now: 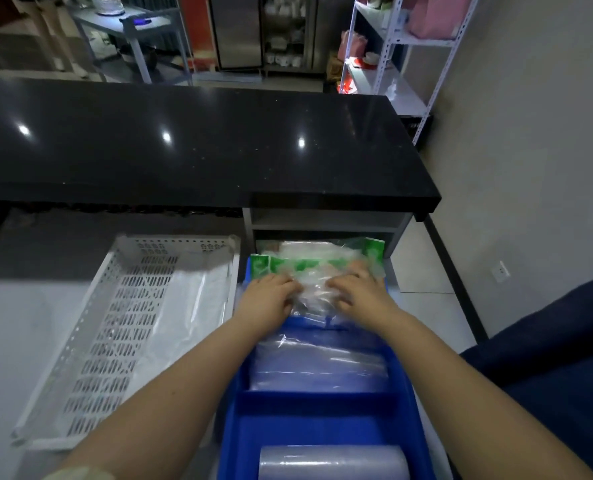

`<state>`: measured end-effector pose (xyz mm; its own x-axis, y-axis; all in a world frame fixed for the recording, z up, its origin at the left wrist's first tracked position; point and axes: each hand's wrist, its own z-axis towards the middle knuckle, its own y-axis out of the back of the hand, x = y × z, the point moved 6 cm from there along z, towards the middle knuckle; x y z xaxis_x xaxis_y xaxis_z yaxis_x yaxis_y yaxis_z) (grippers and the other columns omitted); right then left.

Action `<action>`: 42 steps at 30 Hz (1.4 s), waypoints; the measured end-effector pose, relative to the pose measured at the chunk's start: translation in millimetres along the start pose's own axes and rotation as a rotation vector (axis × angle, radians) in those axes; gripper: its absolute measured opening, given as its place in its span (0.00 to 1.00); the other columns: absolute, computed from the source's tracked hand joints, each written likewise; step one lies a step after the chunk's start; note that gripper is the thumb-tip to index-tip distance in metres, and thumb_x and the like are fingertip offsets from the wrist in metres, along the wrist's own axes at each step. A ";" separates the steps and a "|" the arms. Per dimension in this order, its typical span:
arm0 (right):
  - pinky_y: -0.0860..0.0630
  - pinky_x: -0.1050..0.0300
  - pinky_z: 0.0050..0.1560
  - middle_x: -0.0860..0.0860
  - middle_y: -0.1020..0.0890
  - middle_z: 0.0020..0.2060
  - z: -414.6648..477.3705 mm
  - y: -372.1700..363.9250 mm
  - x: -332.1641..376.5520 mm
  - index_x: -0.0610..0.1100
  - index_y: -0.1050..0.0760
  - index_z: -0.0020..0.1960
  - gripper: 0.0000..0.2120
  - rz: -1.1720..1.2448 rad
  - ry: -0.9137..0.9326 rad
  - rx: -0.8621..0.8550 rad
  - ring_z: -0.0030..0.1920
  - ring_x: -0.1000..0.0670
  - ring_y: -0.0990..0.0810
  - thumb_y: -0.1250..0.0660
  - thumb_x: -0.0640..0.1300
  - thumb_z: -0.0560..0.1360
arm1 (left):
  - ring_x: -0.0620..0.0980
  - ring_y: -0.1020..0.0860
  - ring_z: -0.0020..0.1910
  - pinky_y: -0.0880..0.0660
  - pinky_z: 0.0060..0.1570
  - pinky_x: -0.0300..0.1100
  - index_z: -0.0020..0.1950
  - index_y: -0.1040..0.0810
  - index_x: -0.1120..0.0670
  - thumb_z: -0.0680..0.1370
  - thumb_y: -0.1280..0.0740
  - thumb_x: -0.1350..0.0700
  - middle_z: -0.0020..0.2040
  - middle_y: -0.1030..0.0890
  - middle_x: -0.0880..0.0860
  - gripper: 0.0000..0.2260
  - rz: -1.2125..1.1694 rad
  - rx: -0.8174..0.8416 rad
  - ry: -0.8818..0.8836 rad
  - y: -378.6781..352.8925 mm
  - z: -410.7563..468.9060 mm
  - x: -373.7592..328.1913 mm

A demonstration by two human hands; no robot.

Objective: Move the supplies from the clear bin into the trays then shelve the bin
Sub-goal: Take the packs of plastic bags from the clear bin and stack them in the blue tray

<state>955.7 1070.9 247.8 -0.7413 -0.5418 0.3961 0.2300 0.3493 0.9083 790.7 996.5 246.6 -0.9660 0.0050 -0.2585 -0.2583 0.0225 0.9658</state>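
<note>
At the far end of the blue tray (234, 420), both hands press down on a crinkled clear plastic packet (314, 294) with green printing along its far edge. The left hand (270, 297) lies with its fingers curled over the packet's left side, and the right hand (359, 292) mirrors it on the right side, fingers bent onto the plastic; whether either hand truly grips the packet or only pushes on it cannot be told. More green-edged packets (326, 252) sit just beyond, at the mouth of a low shelf opening under the black countertop (198, 140). Nearer than the hands, in the tray's middle compartment, lies a stack of clear film rolls (319, 365), and in the nearest compartment a single roll (333, 462) lies on its side. Just left of the blue tray sits a white perforated tray (97, 344) on the grey floor, with a sheet of clear plastic (191, 313) lying along its right half. White metal shelving (392, 43) stands at the far right against the wall.
</note>
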 end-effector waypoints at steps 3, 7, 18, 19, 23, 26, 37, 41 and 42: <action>0.27 0.51 0.55 0.49 0.24 0.54 -1.5 -17.5 -8.8 0.53 0.23 0.55 0.09 0.092 -0.036 0.132 0.54 0.47 0.26 0.37 0.47 0.76 | 0.51 0.27 0.59 0.32 0.57 0.48 0.63 0.25 0.45 0.76 0.41 0.52 0.62 0.23 0.49 0.16 0.007 0.105 0.005 -11.3 -3.1 -1.9; 0.24 0.51 0.54 0.51 0.21 0.50 6.7 -9.3 -10.8 0.56 0.24 0.51 0.09 0.180 -0.021 0.175 0.49 0.50 0.23 0.36 0.43 0.75 | 0.51 0.26 0.60 0.29 0.59 0.50 0.66 0.26 0.44 0.78 0.40 0.53 0.65 0.24 0.49 0.17 -0.031 0.182 -0.014 -4.9 -0.1 -0.5; 0.22 0.51 0.52 0.53 0.18 0.49 21.6 -8.5 -11.5 0.52 0.20 0.47 0.09 0.076 -0.052 0.155 0.49 0.50 0.21 0.28 0.40 0.70 | 0.50 0.24 0.55 0.26 0.53 0.45 0.62 0.23 0.45 0.78 0.37 0.53 0.60 0.21 0.49 0.13 -0.091 0.266 0.090 -0.5 8.3 -0.2; 0.24 0.53 0.51 0.54 0.20 0.49 21.6 -1.5 -9.8 0.52 0.21 0.48 0.10 0.020 -0.036 0.100 0.50 0.50 0.23 0.27 0.42 0.69 | 0.51 0.24 0.56 0.27 0.53 0.47 0.62 0.23 0.44 0.78 0.36 0.52 0.60 0.22 0.49 0.13 -0.023 0.205 0.064 4.1 8.8 -1.2; 0.38 0.54 0.50 0.56 0.25 0.49 5.9 22.9 6.6 0.52 0.27 0.51 0.16 -0.179 0.128 -0.122 0.54 0.49 0.30 0.25 0.46 0.67 | 0.54 0.34 0.66 0.36 0.60 0.51 0.62 0.23 0.42 0.76 0.34 0.49 0.67 0.29 0.50 0.14 0.175 -0.014 0.000 18.0 2.1 -7.0; 0.33 0.48 0.51 0.50 0.20 0.49 -12.6 43.7 18.2 0.47 0.19 0.49 0.10 -0.125 0.248 -0.350 0.53 0.43 0.26 0.25 0.44 0.68 | 0.55 0.36 0.68 0.37 0.61 0.51 0.64 0.24 0.45 0.76 0.34 0.52 0.70 0.31 0.51 0.17 0.170 -0.094 -0.024 23.1 -3.4 -14.4; 0.35 0.48 0.67 0.53 0.25 0.66 -49.1 2.7 3.5 0.51 0.27 0.67 0.17 -0.031 0.271 -0.069 0.66 0.51 0.31 0.41 0.52 0.80 | 0.55 0.36 0.69 0.38 0.63 0.52 0.69 0.29 0.44 0.78 0.40 0.43 0.72 0.31 0.51 0.20 0.176 -0.074 0.107 9.7 -29.0 -9.5; 0.33 0.50 0.62 0.54 0.23 0.63 -38.9 -9.0 7.7 0.52 0.28 0.65 0.18 -0.088 0.225 0.042 0.62 0.49 0.28 0.43 0.57 0.79 | 0.60 0.28 0.63 0.32 0.59 0.55 0.63 0.23 0.51 0.76 0.36 0.47 0.64 0.23 0.56 0.18 0.098 -0.328 0.055 25.3 -31.8 -21.4; 0.31 0.49 0.59 0.53 0.21 0.59 -37.8 -9.5 10.0 0.52 0.27 0.61 0.17 -0.098 0.227 0.053 0.58 0.48 0.27 0.43 0.58 0.78 | 0.58 0.26 0.61 0.31 0.58 0.54 0.62 0.22 0.51 0.76 0.38 0.47 0.62 0.22 0.55 0.17 0.079 -0.400 -0.007 28.5 -32.0 -27.1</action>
<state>969.9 1033.3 248.2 -0.5965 -0.7309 0.3317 0.1259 0.3230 0.9380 809.1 965.1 281.8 -0.9832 -0.0020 -0.1823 -0.1687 -0.3690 0.9140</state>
